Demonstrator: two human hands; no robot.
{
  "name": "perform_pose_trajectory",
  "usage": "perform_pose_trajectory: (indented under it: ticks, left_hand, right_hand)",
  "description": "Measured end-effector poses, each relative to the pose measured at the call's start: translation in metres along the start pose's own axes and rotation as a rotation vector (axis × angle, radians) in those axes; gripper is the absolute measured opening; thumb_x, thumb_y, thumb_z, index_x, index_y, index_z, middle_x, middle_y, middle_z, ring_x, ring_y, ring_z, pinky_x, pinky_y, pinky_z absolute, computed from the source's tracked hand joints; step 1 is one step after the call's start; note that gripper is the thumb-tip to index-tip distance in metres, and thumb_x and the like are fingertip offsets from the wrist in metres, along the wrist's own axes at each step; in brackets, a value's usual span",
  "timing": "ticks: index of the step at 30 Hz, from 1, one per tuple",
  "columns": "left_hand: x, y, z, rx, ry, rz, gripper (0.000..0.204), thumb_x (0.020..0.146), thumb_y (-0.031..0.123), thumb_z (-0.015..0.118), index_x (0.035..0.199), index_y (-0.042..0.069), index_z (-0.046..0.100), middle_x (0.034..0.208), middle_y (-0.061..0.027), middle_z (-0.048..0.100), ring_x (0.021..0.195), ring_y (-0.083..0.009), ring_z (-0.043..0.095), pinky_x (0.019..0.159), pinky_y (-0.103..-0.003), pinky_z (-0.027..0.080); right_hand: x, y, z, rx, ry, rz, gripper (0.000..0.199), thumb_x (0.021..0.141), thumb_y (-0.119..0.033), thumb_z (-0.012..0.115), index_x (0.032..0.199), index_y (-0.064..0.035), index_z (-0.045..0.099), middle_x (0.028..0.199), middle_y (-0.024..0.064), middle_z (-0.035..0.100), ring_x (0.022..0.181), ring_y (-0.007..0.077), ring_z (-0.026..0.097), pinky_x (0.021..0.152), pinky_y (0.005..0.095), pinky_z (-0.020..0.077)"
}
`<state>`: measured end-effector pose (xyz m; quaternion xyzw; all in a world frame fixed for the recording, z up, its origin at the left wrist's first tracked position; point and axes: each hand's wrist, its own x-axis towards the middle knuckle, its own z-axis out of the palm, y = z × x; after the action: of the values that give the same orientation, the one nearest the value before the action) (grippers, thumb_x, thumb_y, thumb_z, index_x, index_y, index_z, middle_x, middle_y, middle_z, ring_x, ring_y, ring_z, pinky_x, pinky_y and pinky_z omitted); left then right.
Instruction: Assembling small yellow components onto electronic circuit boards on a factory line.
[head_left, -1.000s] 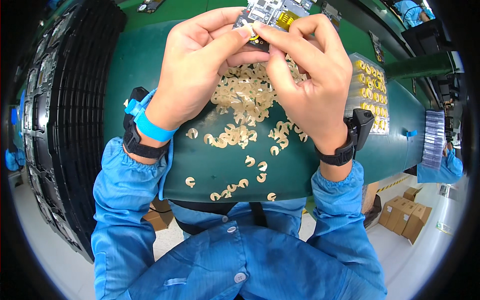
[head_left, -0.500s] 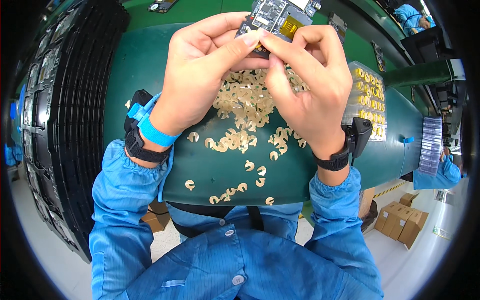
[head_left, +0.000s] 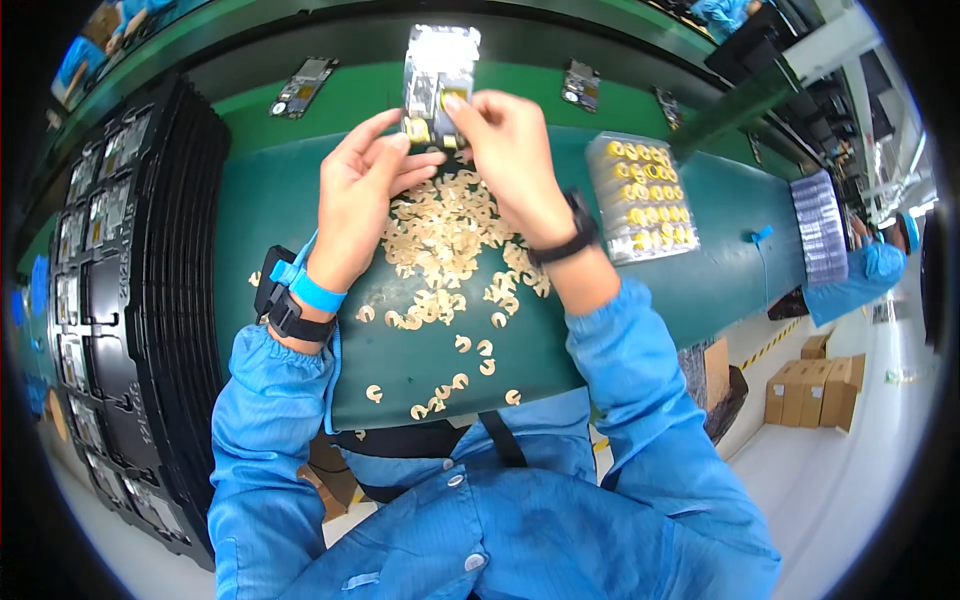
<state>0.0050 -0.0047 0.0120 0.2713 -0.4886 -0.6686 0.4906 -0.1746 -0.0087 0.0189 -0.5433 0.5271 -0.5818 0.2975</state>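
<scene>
So the piece in play is a populated circuit board (head_left: 428, 90), held up above the far side of the dark green mat (head_left: 275, 200), just beyond a heap of cream C-shaped tabs (head_left: 440, 235). The left hand (head_left: 352, 195) has its near left corner between thumb and fingers, the other fingers loosely spread. The right hand (head_left: 512, 165) is on the right side, a fingertip or thumb resting on the face; can't tell whether anything backs it up underneath, since the rest of the hand hides that and there's some blur.

My take on handling: it's probably pretty light and stiff, so a gentle pinch should do. The parts on its face are what I'd worry about, more than the weight. Smooth edges could slip a bit under bare fingers, and flexing it seems like a bad idea. I'd hold it by the two long edges, left and right, and keep thumbs off the chips and the yellowish patch (head_left: 417, 131) at the near left corner.

The tabs look thin and flat, maybe bendy, so I'd pick those up by the rim. Same for the yellow rings in the clear tray (head_left: 602, 190) off to the right.
</scene>
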Motion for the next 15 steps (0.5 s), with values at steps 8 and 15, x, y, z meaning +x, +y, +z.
perform_pose_trajectory:
  ticks: [8,15]
  left_hand:
    - [0.0,-0.003,0.003,0.146,0.086,0.018,0.05,0.106,0.012,0.055,0.149,-0.006,0.039,0.13,-0.0244,0.064,0.094,-0.0272,0.075,0.079,-0.032,0.062]
    - [-0.007,0.0,-0.001,0.222,0.104,0.056,0.042,0.105,0.01,0.053,0.143,-0.007,0.046,0.121,-0.0217,0.069,0.088,-0.0237,0.074,0.073,-0.03,0.06]
  right_hand:
    - [0.144,0.06,-0.048,-0.441,0.181,0.465,0.028,0.087,-0.02,0.082,0.073,0.0017,0.07,0.063,0.0156,0.069,0.05,0.0186,0.065,0.051,0.0332,0.0547]
    - [0.132,0.033,-0.116,-1.392,0.061,0.282,0.031,0.096,-0.026,0.059,0.112,-0.005,0.076,0.118,0.0217,0.073,0.116,0.0382,0.069,0.094,0.0465,0.0563]
